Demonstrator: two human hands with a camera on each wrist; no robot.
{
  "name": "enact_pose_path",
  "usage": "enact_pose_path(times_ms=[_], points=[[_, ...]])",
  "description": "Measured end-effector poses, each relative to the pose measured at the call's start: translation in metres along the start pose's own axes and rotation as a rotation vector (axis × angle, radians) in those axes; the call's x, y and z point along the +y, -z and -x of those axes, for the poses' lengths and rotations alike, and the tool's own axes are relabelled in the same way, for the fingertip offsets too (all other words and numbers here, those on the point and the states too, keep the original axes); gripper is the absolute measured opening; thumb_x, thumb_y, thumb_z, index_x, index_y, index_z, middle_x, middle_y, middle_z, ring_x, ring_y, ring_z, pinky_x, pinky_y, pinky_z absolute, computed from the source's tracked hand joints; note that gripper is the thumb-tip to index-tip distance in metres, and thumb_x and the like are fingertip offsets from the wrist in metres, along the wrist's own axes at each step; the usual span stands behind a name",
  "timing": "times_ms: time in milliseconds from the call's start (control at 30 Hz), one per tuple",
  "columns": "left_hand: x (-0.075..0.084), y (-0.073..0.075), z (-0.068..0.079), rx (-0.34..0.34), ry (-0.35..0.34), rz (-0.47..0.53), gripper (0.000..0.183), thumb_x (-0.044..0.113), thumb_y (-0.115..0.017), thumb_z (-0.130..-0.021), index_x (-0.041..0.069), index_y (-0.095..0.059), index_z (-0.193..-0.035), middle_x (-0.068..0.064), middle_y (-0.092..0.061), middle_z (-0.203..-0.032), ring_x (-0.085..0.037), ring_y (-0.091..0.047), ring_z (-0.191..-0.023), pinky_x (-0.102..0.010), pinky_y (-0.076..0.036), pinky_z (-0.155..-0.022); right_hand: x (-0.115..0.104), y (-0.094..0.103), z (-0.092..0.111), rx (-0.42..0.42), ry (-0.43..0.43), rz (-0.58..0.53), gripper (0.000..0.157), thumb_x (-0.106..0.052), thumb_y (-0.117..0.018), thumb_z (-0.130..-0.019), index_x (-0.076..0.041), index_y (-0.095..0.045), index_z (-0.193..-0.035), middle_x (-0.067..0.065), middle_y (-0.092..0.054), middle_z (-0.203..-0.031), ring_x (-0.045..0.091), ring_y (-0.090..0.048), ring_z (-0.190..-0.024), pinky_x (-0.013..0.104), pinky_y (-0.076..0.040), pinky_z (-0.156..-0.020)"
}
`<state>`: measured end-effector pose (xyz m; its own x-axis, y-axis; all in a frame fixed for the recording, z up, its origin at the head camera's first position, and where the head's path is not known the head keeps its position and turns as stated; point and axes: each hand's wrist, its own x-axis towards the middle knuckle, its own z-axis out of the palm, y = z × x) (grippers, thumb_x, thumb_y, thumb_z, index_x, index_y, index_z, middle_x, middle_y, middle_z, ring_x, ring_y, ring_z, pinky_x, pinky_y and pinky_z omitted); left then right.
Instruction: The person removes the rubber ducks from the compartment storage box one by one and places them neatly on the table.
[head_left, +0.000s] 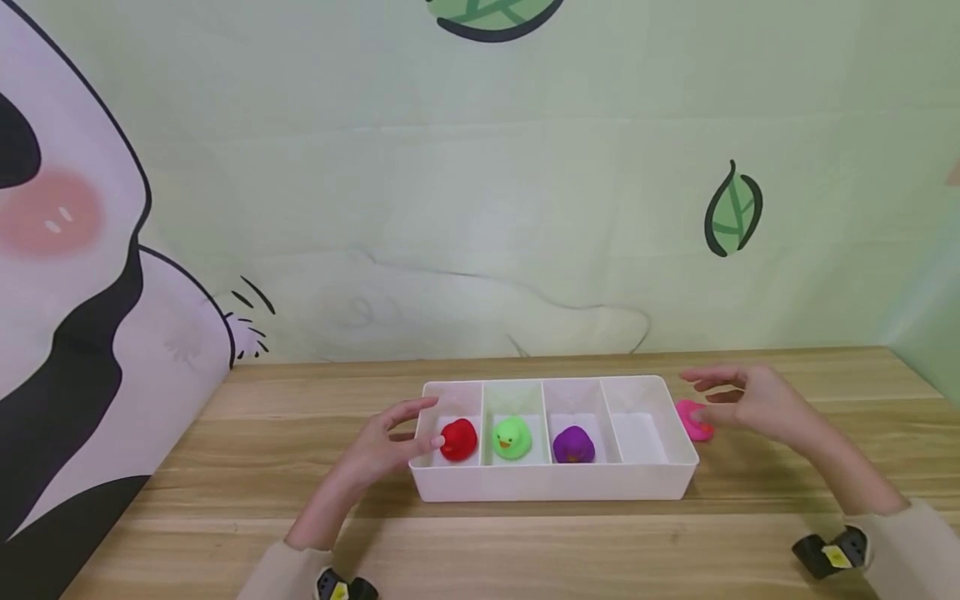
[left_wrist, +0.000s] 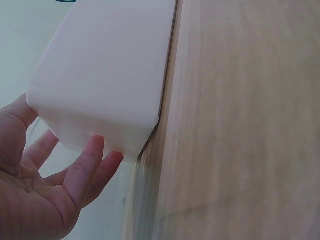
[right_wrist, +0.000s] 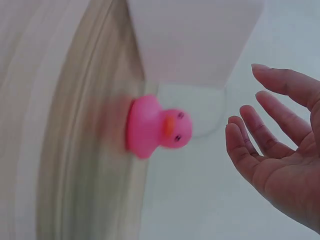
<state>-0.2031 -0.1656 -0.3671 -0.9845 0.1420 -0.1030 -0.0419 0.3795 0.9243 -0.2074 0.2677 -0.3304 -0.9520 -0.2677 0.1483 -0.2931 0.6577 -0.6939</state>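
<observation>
Pink toy duck [right_wrist: 152,127] stood upright, below and left of the nearer right hand [right_wrist: 292,170], fingers parted without contact; the left hand [head_left: 384,446] gripped the white four-compartment tray [head_left: 555,483].

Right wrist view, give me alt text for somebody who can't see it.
A pink toy duck with an orange beak sits on a wooden tabletop beside one end of a white box, all shown sideways. The right hand, fingers loosely bent, is near the duck but not touching it.
</observation>
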Motion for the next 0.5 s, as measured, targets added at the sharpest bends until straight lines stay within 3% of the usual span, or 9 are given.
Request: enact_pose_path(times_ms=[300,500], points=[[0.000,0.000,0.000,0.000,0.001,-0.017,0.057,0.027,-0.074,-0.076,0.021,-0.052,-0.128,-0.012,-0.042,-0.137,-0.041,-0.046,-0.116,-0.045,-0.051,-0.081,-0.027,-0.013,0.004,0.006,0.089,-0.096,0.049,-0.011,-0.076,-0.072,0.006,-0.058,-0.115,0.023,-0.057,-0.116,0.030,-0.057,-0.099,0.029,-0.052,-0.078],[0.000,0.000,0.000,0.000,-0.002,-0.019,0.057,0.026,-0.074,-0.076,0.021,-0.052,-0.128,-0.012,-0.042,-0.137,-0.041,-0.046,-0.116,-0.044,-0.051,-0.081,-0.039,-0.025,0.002,-0.011,0.134,-0.120,0.049,-0.012,-0.077,-0.071,0.005,-0.060,-0.113,0.020,-0.059,-0.114,0.008,-0.058,-0.094,0.028,-0.052,-0.080]])
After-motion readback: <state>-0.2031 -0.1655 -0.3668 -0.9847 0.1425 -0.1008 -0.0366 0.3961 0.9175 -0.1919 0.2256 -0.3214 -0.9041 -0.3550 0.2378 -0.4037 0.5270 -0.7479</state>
